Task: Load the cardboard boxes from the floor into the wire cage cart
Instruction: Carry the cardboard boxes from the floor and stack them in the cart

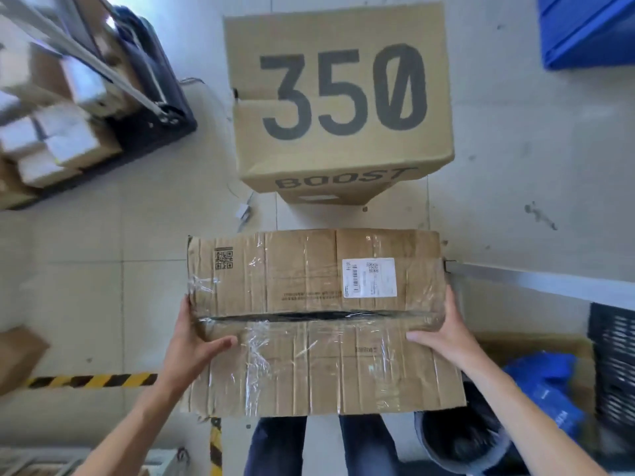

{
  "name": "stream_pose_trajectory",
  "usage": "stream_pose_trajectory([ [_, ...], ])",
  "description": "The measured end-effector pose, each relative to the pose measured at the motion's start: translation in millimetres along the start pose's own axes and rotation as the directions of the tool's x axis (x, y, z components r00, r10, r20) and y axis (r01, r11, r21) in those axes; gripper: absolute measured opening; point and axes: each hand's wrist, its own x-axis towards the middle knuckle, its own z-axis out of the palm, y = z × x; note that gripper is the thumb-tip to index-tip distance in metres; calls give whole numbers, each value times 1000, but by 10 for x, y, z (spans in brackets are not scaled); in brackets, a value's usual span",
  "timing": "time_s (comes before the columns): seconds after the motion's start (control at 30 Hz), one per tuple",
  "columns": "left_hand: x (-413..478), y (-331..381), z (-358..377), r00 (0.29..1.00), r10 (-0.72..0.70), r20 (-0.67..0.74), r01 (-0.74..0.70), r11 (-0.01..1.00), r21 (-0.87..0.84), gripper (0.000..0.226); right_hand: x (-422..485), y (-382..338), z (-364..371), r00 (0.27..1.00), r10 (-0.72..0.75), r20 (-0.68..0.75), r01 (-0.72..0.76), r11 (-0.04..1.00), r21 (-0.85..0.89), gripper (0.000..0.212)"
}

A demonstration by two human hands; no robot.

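I hold a worn, tape-wrapped cardboard box (pixel 319 321) with a white shipping label, lifted in front of my legs. My left hand (pixel 196 341) grips its left side with the thumb across the top. My right hand (pixel 443 331) grips its right side the same way. On the tiled floor just beyond stands a larger tan box (pixel 340 104) printed "350" and "BOOST". At the upper left, blurred, the wire cage cart (pixel 137 80) with a dark base holds several small boxes.
A blue crate (pixel 584 29) sits at the top right. At the lower right are a dark slatted crate (pixel 611 362), blue bags (pixel 546 386) and a grey bucket (pixel 457 444). Yellow-black hazard tape (pixel 92 380) marks the floor at left, by a brown box corner (pixel 17 352).
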Motion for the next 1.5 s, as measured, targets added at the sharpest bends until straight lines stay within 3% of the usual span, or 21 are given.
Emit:
stream_pose_trajectory([
  [0.3, -1831, 1256, -1314, 974, 33, -222, -41, 999, -30, 114, -1652, -1557, -390, 969, -242, 44, 246, 956, -163, 148],
  [0.43, -2699, 1518, -1795, 904, -17, -428, 16, 1000, -6, 138, -2269, -2317, -368, 910, -402, 98, 414, 892, -181, 147],
  [0.63, -4316, 1633, -2213, 664, -103, -741, 66, 995, -79, 150, -3219, -3476, -5, 777, -569, 268, 627, 734, -261, 147],
  [0.87, -6245, 1231, -2309, 302, -177, -937, -39, 979, -198, 139, -4656, -4313, 1012, 464, -702, 541, 879, 438, -186, 140],
  [1.03, -7531, 667, -1891, 63, -298, -953, -84, 949, -302, 132, -5646, -4166, 1950, 305, -655, 692, 948, 282, -151, 139],
  [1.13, -8238, 172, -1416, -34, -395, -918, -52, 918, -393, 134, -6185, -3803, 2501, 218, -605, 766, 973, 196, -122, 140],
  [1.3, -9244, -800, -735, -75, -579, -812, -35, 815, -578, 153, -6904, -2876, 3390, 152, -468, 871, 988, 93, -122, 143],
  [1.5, -10093, -1729, -291, -92, -696, -712, -18, 716, -697, 140, -7464, -1824, 4258, 182, -326, 928, 983, 54, -174, 137],
])
